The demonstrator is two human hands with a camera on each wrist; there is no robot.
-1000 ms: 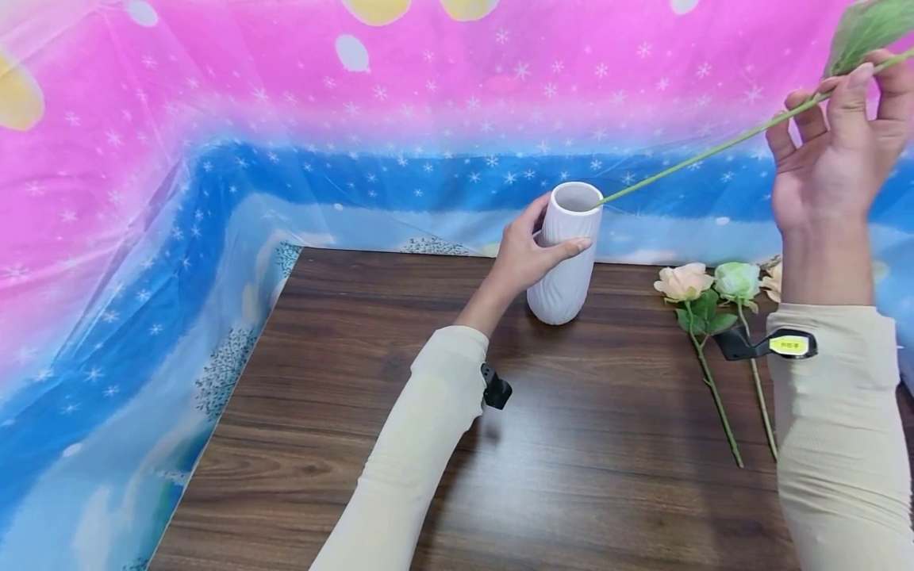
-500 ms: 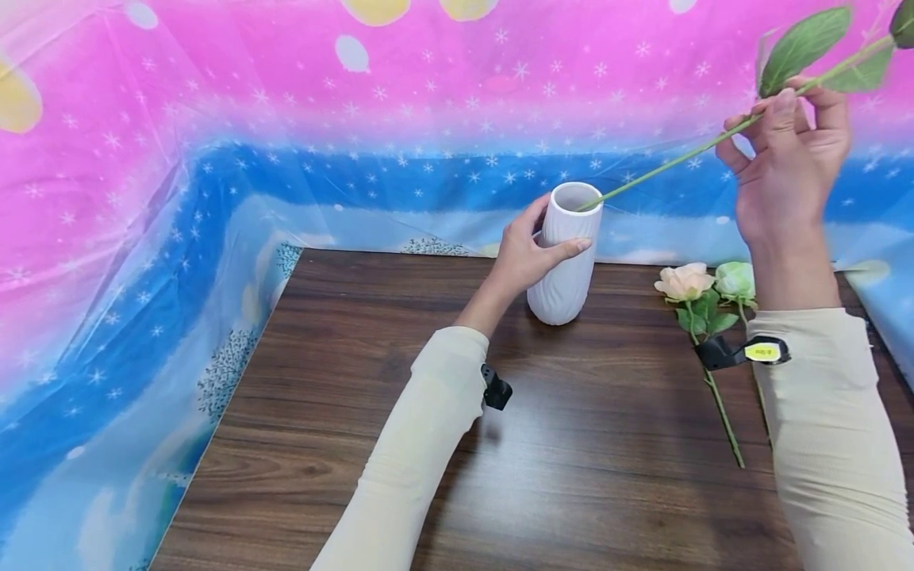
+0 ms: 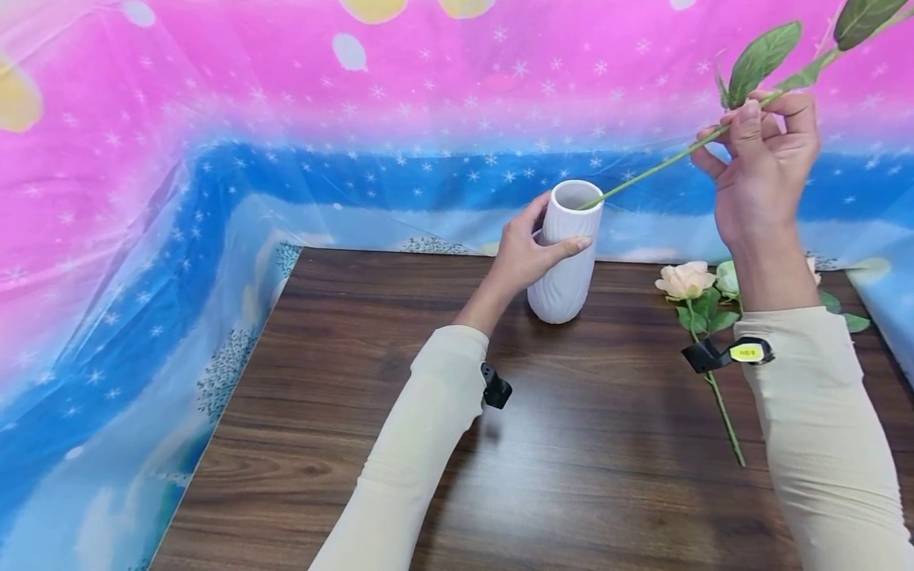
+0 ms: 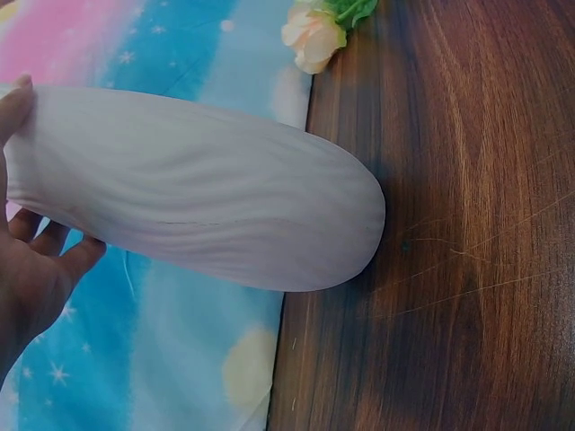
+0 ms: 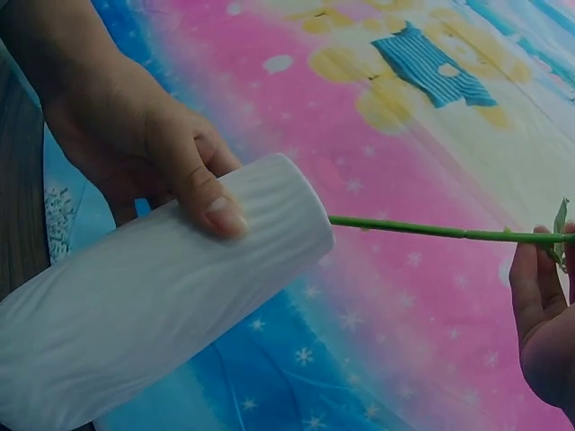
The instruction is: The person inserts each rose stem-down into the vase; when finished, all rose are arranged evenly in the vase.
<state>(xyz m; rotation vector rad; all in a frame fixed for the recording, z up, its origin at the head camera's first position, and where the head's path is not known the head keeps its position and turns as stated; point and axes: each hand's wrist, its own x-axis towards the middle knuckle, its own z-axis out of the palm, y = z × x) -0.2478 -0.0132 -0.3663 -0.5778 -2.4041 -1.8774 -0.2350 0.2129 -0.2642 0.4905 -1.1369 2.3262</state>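
A white ribbed vase [image 3: 562, 277] stands upright near the back edge of the wooden table [image 3: 571, 468]. My left hand [image 3: 527, 252] grips its upper part, thumb in front and fingers round the far side, as the right wrist view also shows. High at the right, my right hand [image 3: 767, 162] pinches a long green flower stem [image 3: 660, 165] just below its leaves [image 3: 764, 63]. The stem slants down to the left and its lower end is inside the vase's mouth. The top of this flower lies beyond the frame, so its bloom is hidden.
On the table's right side lie a peach rose [image 3: 685, 281] with a leafy stem and a pale green rose [image 3: 727, 279]. My right arm partly covers the green one and other leaves [image 3: 853, 321]. A patterned pink and blue cloth [image 3: 400, 103] hangs behind the table.
My right hand has moved left and slightly down, bringing the stem's end further into the vase's mouth and more leaves into view. My left hand and the vase have stayed in place.
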